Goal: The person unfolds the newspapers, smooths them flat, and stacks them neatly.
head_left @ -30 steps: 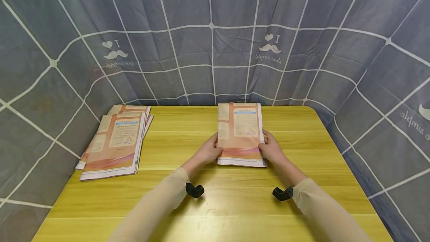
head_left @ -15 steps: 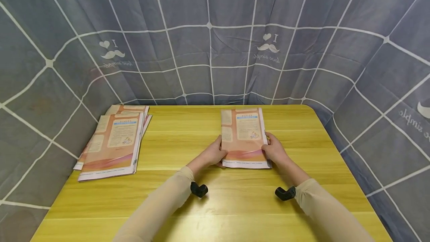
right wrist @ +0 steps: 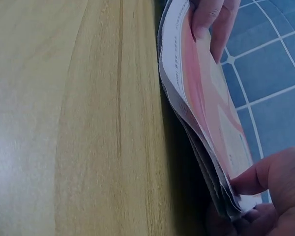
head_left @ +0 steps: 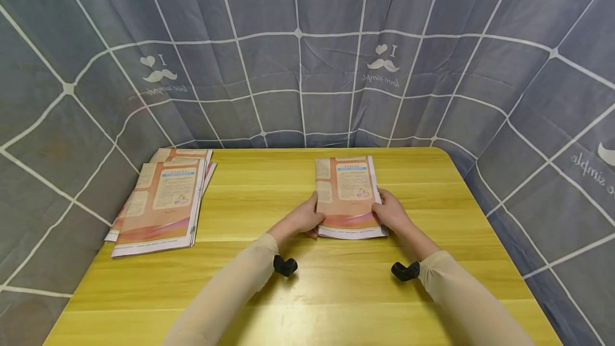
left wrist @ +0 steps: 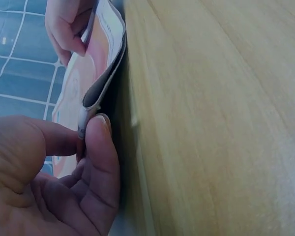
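Note:
A folded newspaper point(head_left: 347, 191), printed in orange and pink with a white bottom strip, is held between both hands over the right-centre of the table in the head view. My left hand point(head_left: 305, 217) pinches its left edge near the lower corner. In the left wrist view, the thumb and fingers of that hand point(left wrist: 69, 172) meet around the folded edge point(left wrist: 88, 110). The right edge is gripped by my right hand point(head_left: 394, 211), thumb on top. Several loose paper layers point(right wrist: 206, 162) show at that side in the right wrist view, a dark shadow gap beneath them.
A stack of similar folded newspapers point(head_left: 158, 207) lies at the table's left side, slightly fanned. The yellow wooden table point(head_left: 269, 196) ends at a grey curtain point(head_left: 331, 63) with white grid lines. A black wrist device point(head_left: 285, 266) sits at each cuff.
Both hands have shifted the newspaper slightly to the right and nearer the person, mostly in the first half second. Since then it has barely moved. The stack stays put.

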`<state>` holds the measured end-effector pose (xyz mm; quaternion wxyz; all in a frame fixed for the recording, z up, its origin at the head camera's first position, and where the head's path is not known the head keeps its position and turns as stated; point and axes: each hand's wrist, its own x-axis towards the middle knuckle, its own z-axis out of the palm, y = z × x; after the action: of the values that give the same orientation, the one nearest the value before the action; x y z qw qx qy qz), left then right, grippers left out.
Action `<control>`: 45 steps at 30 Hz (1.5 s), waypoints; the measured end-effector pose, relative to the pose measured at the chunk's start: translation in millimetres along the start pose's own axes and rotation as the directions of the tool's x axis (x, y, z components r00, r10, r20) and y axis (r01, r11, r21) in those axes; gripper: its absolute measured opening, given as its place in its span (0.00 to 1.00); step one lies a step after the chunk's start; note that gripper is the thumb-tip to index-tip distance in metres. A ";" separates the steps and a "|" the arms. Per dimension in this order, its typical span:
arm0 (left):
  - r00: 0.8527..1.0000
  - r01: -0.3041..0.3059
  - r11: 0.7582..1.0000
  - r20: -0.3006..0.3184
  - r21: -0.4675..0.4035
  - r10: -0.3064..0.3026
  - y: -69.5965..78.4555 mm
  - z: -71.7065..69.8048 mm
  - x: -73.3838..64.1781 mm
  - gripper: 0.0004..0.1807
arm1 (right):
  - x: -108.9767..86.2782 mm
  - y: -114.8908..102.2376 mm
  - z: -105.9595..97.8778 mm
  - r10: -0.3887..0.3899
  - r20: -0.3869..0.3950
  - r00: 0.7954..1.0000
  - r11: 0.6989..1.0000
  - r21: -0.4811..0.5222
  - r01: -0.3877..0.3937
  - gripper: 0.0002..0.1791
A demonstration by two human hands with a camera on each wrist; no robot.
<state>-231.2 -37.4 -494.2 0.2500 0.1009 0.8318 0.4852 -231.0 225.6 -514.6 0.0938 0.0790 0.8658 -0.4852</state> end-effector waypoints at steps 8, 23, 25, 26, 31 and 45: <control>0.999 0.048 0.983 0.012 0.178 -0.051 8.5 -5.7 -4.0 0.44 | -2.0 -6.9 2.4 -0.061 -0.021 0.998 0.983 -0.177 0.056 0.37; 0.955 -0.254 0.632 0.086 0.732 0.284 -7.9 -22.4 -13.9 0.38 | -3.8 -6.6 3.6 -0.097 -0.043 0.994 0.972 -0.219 0.086 0.36; 0.946 -0.295 0.594 0.144 0.749 0.289 -11.7 -24.3 -15.7 0.39 | -5.0 -5.2 3.2 -0.098 -0.043 0.994 0.974 -0.209 0.087 0.36; 0.944 -0.310 0.583 0.169 0.752 0.284 -13.2 -25.0 -16.4 0.39 | -5.7 -4.4 2.9 -0.100 -0.044 0.994 0.975 -0.201 0.090 0.36; 0.945 -0.319 0.572 0.211 0.756 0.249 -19.5 -25.3 -17.5 0.39 | -12.2 0.2 2.1 -0.126 -0.049 0.991 0.980 -0.161 0.117 0.36; 0.957 -0.289 0.590 0.202 0.754 0.210 -24.3 -20.5 -17.6 0.39 | -53.3 9.5 3.4 -0.176 -0.050 0.983 0.984 0.034 0.178 0.34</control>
<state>-224.8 -72.6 -501.2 0.1495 0.3360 0.9240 0.1044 -176.9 225.2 -511.5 0.0284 0.0150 0.8619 -0.5061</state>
